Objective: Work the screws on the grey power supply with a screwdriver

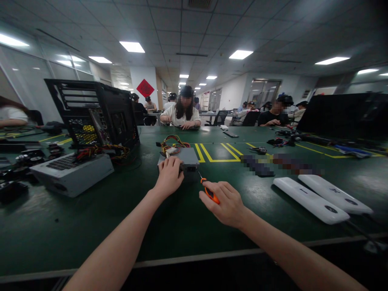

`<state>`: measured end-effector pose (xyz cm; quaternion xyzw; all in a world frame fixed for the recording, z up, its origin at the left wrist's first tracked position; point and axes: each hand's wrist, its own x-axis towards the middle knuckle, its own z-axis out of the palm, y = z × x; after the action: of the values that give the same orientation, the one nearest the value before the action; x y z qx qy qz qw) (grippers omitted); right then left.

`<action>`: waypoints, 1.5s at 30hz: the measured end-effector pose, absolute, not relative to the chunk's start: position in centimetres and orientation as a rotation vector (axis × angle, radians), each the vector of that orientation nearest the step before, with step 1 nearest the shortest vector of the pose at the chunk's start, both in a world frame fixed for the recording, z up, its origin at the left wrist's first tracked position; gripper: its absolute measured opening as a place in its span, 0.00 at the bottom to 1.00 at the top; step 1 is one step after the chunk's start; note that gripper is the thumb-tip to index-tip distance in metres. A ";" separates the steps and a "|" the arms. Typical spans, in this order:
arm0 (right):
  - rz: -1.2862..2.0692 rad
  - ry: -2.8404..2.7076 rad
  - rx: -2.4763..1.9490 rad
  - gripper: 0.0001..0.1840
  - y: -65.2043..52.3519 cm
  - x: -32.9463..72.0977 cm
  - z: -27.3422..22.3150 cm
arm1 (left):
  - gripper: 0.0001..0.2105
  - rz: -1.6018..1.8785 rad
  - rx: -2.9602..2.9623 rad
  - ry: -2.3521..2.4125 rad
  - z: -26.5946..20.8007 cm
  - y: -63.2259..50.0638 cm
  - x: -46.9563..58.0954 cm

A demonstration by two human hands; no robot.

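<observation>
A small grey computer power supply (188, 155) lies on the green table in front of me, its bundle of coloured cables (174, 142) spreading out behind it. My left hand (169, 173) is wrapped over its near left side, fingers curled on the casing. In my right hand (226, 202) is a screwdriver (210, 194) with an orange and black handle. Its thin shaft points up and left to the near right corner of the power supply. Whether the tip touches a screw is too small to tell.
To the left stand a black open computer case (100, 113) and a larger grey power supply (72, 171). Two white oblong devices (312, 200) lie at the right, near a dark pouch-like item (257, 165). A person (181, 113) sits across the green table (182, 226).
</observation>
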<state>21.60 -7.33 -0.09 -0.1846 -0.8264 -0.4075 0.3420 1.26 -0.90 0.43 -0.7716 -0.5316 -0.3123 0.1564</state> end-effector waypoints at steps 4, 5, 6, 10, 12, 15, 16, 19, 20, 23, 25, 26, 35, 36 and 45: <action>-1.089 -2.140 -0.502 0.07 -7.6 21.4 0.0 | 0.13 -0.892 -2.215 -1.530 0.5 -1.0 1.3; -1.089 -2.147 -0.507 0.07 -7.8 21.3 0.0 | 0.13 -0.891 -2.215 -1.536 0.5 -1.0 1.4; -1.086 -2.158 -0.511 0.08 -7.9 21.2 0.0 | 0.13 -0.890 -2.214 -1.540 0.5 -1.0 1.4; -1.067 -2.172 -0.479 0.11 -7.9 21.2 -0.1 | 0.13 -0.892 -2.210 -1.535 0.5 -1.1 1.4; -1.063 -2.172 -0.462 0.12 -7.6 21.3 -0.1 | 0.13 -0.892 -2.208 -1.532 0.5 -1.1 1.4; -1.058 -2.176 -0.471 0.08 -7.4 21.4 0.0 | 0.13 -0.884 -2.206 -1.528 0.5 -1.1 1.4; -1.052 -2.175 -0.476 0.07 -7.4 21.4 0.0 | 0.13 -0.882 -2.203 -1.526 0.5 -1.1 1.4; -1.005 -2.203 -0.480 0.04 -7.7 21.3 0.1 | 0.13 -0.880 -2.196 -1.523 0.5 -1.0 1.4; -0.989 -2.221 -0.481 0.06 -7.8 21.2 0.1 | 0.13 -0.881 -2.198 -1.525 0.5 -1.0 1.4; -0.966 -2.244 -0.480 0.09 -7.9 21.3 0.1 | 0.13 -0.884 -2.205 -1.538 0.5 -1.0 1.5; -0.972 -2.227 -0.471 0.10 -7.8 21.5 0.0 | 0.13 -0.883 -2.205 -1.538 0.5 -1.1 1.5; -0.973 -2.218 -0.468 0.10 -7.7 21.6 0.0 | 0.13 -0.881 -2.205 -1.534 0.5 -1.1 1.5; -0.962 -2.263 -0.461 0.12 -8.1 21.5 0.5 | 0.13 -0.879 -2.202 -1.522 0.5 -1.1 1.5; -0.980 -2.258 -0.471 0.13 -8.1 21.6 0.5 | 0.13 -0.879 -2.201 -1.518 0.5 -1.1 1.5; -1.025 -2.127 -0.635 0.09 -8.0 21.5 0.7 | 0.13 -0.869 -2.208 -1.549 0.6 -1.1 1.6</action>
<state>21.54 -8.03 0.72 -0.2440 -0.8177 -0.3940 0.3414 1.56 -1.10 0.58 -0.7700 -0.5402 -0.3030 0.1531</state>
